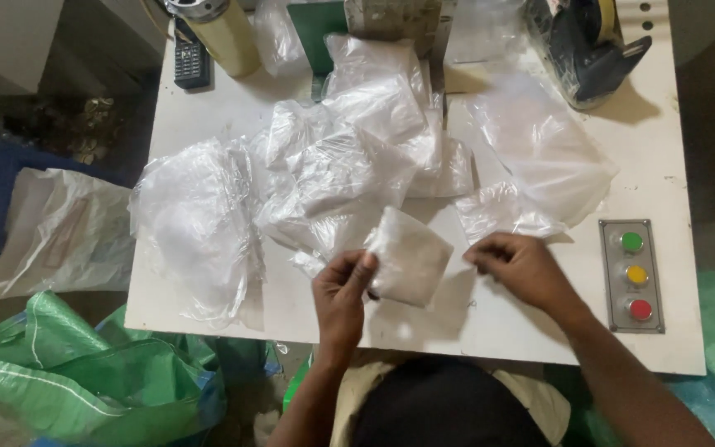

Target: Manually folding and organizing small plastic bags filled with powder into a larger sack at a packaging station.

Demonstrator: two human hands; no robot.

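My left hand (343, 290) grips the left edge of a small white packet in clear plastic (411, 257), held just above the white table (672, 165). My right hand (516, 263) hovers to the right of that packet, fingers curled together, pinching at something too small to make out. Behind my hands lies a heap of several similar packed plastic bags (349, 157). A pile of loose clear bags (196, 223) sits at the left of the table, and flat empty bags (548, 157) lie at the right.
A metal panel with green, yellow and red buttons (635, 275) is set in the table's right front. A tape dispenser (593, 41), a yellow cylinder (223, 33) and a black handset (190, 60) stand at the back. Green woven sacks (68, 372) lie on the floor left.
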